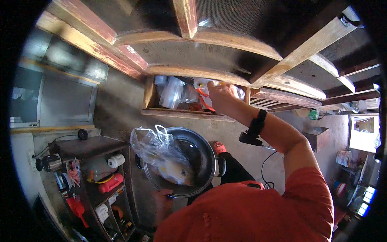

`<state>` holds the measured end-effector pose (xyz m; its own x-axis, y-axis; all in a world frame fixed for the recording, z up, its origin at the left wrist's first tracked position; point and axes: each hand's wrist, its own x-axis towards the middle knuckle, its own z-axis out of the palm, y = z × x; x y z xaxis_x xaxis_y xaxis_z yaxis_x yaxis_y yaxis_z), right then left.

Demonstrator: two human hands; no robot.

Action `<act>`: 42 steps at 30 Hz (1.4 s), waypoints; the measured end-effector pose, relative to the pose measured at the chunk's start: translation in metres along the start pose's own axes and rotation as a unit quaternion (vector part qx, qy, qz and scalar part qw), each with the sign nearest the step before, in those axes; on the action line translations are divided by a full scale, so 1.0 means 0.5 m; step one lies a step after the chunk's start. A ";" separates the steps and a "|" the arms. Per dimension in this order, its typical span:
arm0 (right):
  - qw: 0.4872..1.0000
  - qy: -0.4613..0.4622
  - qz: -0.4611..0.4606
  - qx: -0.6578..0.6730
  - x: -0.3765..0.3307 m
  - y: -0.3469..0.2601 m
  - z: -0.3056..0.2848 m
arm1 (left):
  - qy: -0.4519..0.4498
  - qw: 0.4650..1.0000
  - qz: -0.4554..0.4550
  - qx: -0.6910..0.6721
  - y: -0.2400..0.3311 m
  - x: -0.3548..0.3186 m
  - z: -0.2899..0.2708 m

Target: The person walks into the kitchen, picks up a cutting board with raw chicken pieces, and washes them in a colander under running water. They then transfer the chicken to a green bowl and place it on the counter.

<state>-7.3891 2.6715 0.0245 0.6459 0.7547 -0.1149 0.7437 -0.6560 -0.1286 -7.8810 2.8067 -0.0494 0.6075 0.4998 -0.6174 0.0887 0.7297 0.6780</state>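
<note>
My right hand (222, 96) reaches into a wooden drawer (181, 113), its fingers bent over a white plastic package (202, 82). Whether they grip anything is hidden. Just left of it lies a tool with orange-red handles (206, 104); its kind is not clear. Below the drawer is a wide dark pan (203, 155) with side handles. A clear plastic bag (151, 143) with pale, yellowish contents sits in it, its white loop handles standing over the rim. My left hand (162, 197) is smeared by motion at the pan's near-left rim; I cannot tell whether it grips it.
Clear plastic bags (172, 93) fill the drawer's left part. A wooden frame with mesh (213, 38) rises above it. At left stands a dark shelf unit (90, 147) holding a red bottle-like thing (111, 182) and a white roll (116, 160). A black cable (263, 171) trails at right.
</note>
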 end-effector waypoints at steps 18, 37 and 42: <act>0.994 -0.066 0.078 0.043 -0.050 -0.033 -0.089 | -0.245 0.761 0.411 0.438 -0.026 0.121 -0.147; 0.755 0.025 -0.027 0.655 -0.702 -0.012 -0.046 | -0.301 0.792 0.110 0.520 -0.028 -0.016 0.020; 0.383 -0.040 0.235 0.892 -1.263 -0.052 -0.016 | -0.116 0.876 -0.229 0.408 -0.079 -0.138 0.116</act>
<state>-7.8150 2.2119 0.1082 0.5761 0.5966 -0.5587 -0.7997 0.2698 -0.5364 -7.8804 2.7163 -0.0105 0.4961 0.0651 -0.8658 0.8426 0.2046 0.4982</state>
